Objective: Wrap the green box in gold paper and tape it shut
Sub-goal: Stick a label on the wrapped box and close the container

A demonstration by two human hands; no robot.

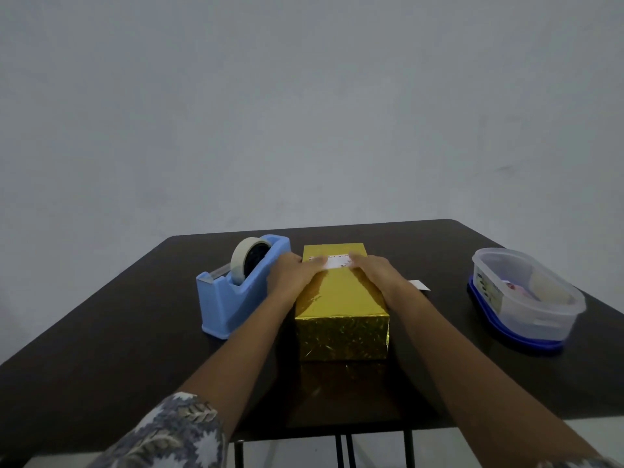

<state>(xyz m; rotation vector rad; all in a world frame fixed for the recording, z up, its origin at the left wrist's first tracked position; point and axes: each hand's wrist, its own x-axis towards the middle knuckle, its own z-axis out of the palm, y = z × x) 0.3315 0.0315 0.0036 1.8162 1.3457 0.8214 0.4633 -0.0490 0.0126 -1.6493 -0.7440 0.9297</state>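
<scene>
Head view puts the rectangular box wrapped in shiny gold paper point(341, 298) at the middle of the dark worktop point(135, 349), lying lengthwise away from the person, with no green showing. Across the far end of its top lies a white strip point(337, 261) with handwriting on it; whether it is tape or a label I cannot tell. The left hand point(297, 275) and the right hand point(374, 275) both press on it with fingers laid flat, gripping nothing.

Uneven pressure could, I judge, set the strip crooked or wrinkled, and the glossy paper may let its ends lift. A forward push could slide the box toward the far edge, which is near.

The left hand is just beside, perhaps touching, the blue plastic tape dispenser point(229, 298) and its pale tape roll point(241, 261); an outward sweep could knock it. A white paper slip point(420, 285) lies just behind the right wrist. The clear plastic tub point(526, 295) stands well apart at the right edge. Bare surface lies between the box and the person.
</scene>
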